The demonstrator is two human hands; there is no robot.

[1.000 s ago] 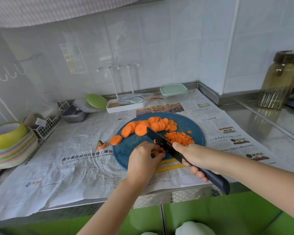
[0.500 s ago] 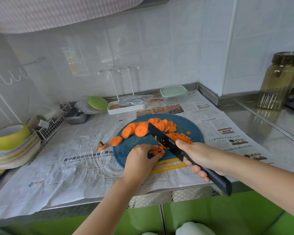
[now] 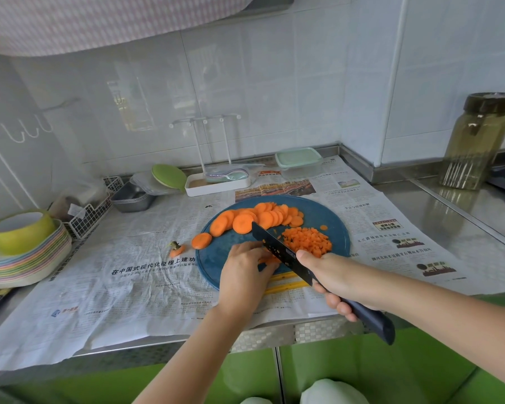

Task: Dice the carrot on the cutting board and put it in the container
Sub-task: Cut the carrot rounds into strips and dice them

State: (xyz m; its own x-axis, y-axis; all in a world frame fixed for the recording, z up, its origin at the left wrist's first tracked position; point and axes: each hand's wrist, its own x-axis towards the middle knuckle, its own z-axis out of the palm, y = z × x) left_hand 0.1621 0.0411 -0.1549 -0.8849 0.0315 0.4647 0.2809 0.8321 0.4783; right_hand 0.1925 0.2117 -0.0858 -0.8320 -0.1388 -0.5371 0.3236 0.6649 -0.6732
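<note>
Left hand (image 3: 245,272) pins carrot strips (image 3: 267,259), right hand (image 3: 341,279) grips knife (image 3: 277,246): mid-dice. Next chop needs fingertips clear; slices (image 3: 254,218) at cutting board's (image 3: 333,217) 12 o'clock undiced.

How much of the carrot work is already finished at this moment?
Done: a diced pile lies on the board. In hand: the right hand grips the knife, and the left hand holds a few pieces at the blade. Left: a row of slices is uncut, one slice lies at the board's left edge, and the container at the back shows no carrot inside.
</note>
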